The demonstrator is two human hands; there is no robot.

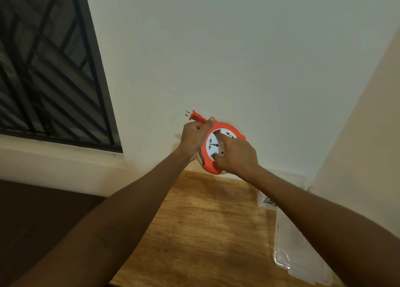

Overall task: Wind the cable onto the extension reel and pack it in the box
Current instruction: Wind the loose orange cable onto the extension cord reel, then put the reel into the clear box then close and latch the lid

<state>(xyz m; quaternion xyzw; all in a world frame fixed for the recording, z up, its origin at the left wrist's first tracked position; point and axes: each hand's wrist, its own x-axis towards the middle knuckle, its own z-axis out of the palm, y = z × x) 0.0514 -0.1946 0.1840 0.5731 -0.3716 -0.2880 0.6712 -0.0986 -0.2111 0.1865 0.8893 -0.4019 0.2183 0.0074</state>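
I hold a round orange extension reel [225, 127] with a white socket face up in front of the wall, above the wooden table [203, 221]. My left hand [193, 138] grips the reel's left rim and the cable just behind the orange two-pin plug [193, 115], which sticks out up and to the left. My right hand [237, 154] lies on the white face with its fingers curled into it. A clear plastic box [263, 200] stands at the table's back right, partly hidden by my right forearm.
A clear plastic lid [298, 256] lies flat on the table's right side. A dark barred window [47, 66] fills the upper left above a pale ledge. Walls close in behind and to the right of the table.
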